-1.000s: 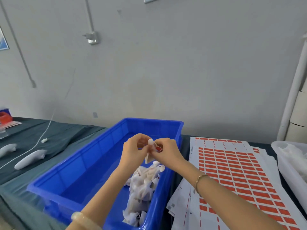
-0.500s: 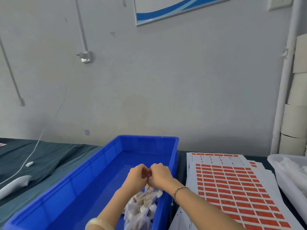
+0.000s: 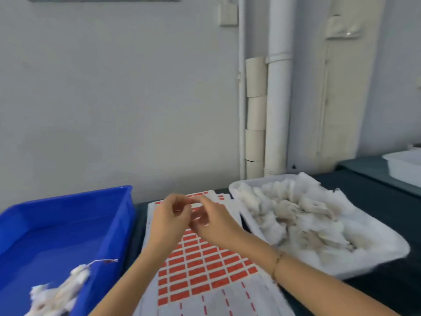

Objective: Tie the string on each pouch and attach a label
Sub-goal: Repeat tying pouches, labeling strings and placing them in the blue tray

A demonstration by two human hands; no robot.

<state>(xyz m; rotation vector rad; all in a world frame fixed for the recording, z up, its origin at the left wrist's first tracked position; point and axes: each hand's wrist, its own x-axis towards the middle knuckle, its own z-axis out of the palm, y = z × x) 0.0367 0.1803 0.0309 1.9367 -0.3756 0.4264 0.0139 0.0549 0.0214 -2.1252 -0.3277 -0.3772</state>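
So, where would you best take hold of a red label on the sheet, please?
Probably by a corner of a red label in the near rows, coming from above: it lies flat on the sheet, so only a lifted edge offers grip.

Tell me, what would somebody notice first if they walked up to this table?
Probably the bright blue bin on the left, with a few white pouches in its near corner, and the white tray on the right heaped with many more. Between them lie sheets of red labels, and the left hand and right hand meet just above those sheets.
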